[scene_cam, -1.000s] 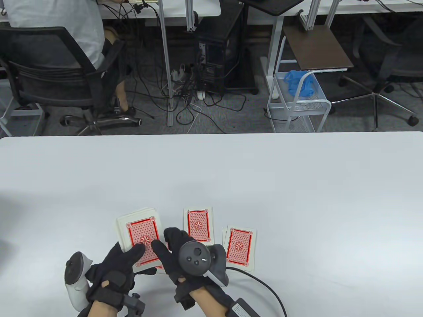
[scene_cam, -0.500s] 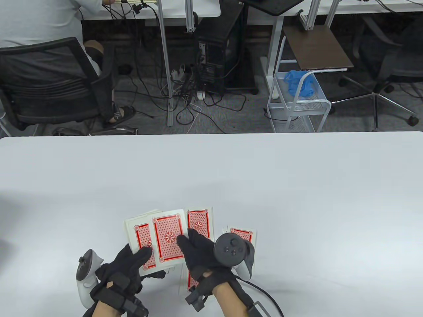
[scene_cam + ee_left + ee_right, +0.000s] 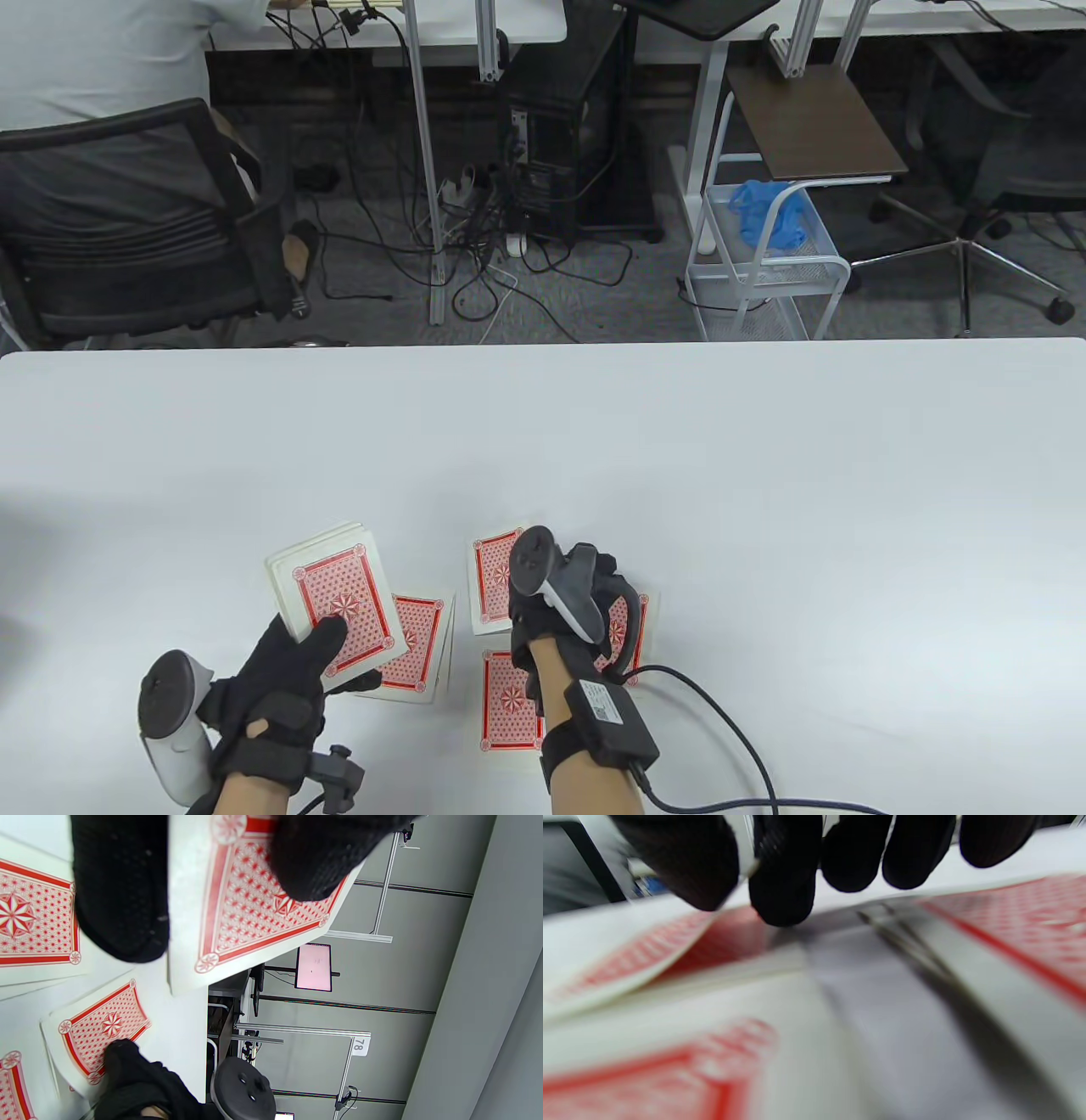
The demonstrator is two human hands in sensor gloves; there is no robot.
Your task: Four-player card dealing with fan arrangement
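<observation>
Our left hand (image 3: 280,679) grips the deck (image 3: 335,594); our right hand (image 3: 585,594) pinches a card (image 3: 628,955), which could skew the right pile (image 3: 632,624).

From my seat, the deck (image 3: 335,594) sits leftmost in my left hand (image 3: 271,692), one pile (image 3: 416,647) on the table (image 3: 764,509) beside it, three piles right of that under my right hand (image 3: 585,594).

We read only "78" on a small white tag (image 3: 359,1045) fixed to a frame post.
</observation>
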